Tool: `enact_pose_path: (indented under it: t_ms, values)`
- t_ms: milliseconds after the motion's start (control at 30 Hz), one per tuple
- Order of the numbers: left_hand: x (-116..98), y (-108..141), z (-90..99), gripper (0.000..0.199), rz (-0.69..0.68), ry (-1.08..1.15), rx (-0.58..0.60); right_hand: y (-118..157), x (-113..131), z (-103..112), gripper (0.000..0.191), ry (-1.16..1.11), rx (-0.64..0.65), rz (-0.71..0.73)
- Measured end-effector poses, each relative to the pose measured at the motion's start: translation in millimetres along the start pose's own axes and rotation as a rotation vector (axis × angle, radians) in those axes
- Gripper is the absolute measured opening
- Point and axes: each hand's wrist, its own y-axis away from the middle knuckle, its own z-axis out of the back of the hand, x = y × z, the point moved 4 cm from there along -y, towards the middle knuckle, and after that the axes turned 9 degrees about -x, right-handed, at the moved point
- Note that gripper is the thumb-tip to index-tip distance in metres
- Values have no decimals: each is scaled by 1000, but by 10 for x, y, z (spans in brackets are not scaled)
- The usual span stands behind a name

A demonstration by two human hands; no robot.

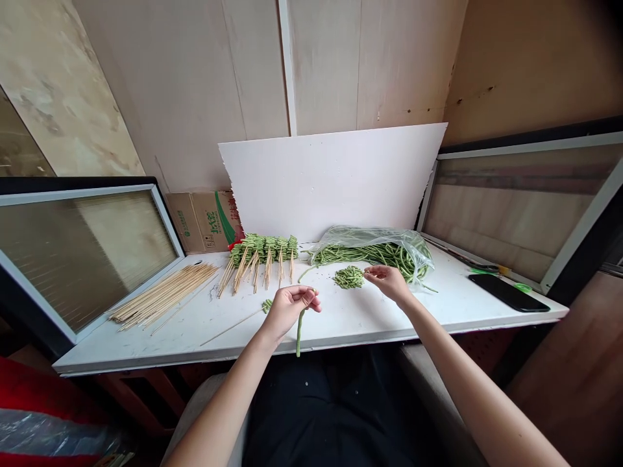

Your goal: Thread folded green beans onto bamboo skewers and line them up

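Observation:
My left hand (294, 308) is closed round a long green bean (300, 334), whose lower end hangs down past the table's front edge. Over the table, my right hand (387, 281) has its fingertips pinched together beside a small heap of short bean pieces (348, 277); what they hold, if anything, is too small to make out. Left of my left hand, a single stick (231, 327) lies on the white table (335, 324) with green pieces at its far end. Behind stand bunches of skewered beans (265, 246), their bare stick ends pointing toward me.
Loose bamboo sticks (163, 292) lie at the left. A clear plastic bag of long beans (374, 253) is at the back right. Farther right are a black phone (509, 292) and a green lid (522, 287). A cardboard box (204, 220) and a white board (331, 181) stand behind.

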Motion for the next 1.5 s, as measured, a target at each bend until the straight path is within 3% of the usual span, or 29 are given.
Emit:
enact_pose_path:
  t_ms: [200, 333, 500, 700, 833, 967, 1100, 1167, 1300, 1500]
  values:
    - [-46, -47, 95, 47, 14, -6, -17, -362, -73, -317, 21, 297, 106, 2]
    - [-33, -57, 145, 49, 39, 11, -48, -499, -57, -422, 26, 306, 123, -58]
    - [-24, -78, 198, 50, 48, 88, -103, -414, -85, -298, 49, 244, 63, -82]
    - [-28, -137, 303, 52, 29, 179, -232, -131, 52, -76, 57, 25, 79, -102]
    - [7, -155, 370, 50, 15, 183, -292, 140, 430, -164, 60, -35, 362, -19]
    - [66, -151, 374, 49, 40, 181, -310, 476, 889, -365, 55, -123, 672, 169]
    - [106, -151, 378, 46, 32, 193, -351, 777, 1156, -515, 49, -103, 838, 321]
    - [110, -155, 400, 42, 14, 210, -392, 878, 1204, -553, 52, -71, 859, 323]
    - [83, -164, 474, 27, -14, 314, -524, 999, 1247, -595, 74, -33, 881, 290]
    - [21, -199, 568, 13, 34, 522, -635, 993, 1395, -544, 34, -60, 589, 428]
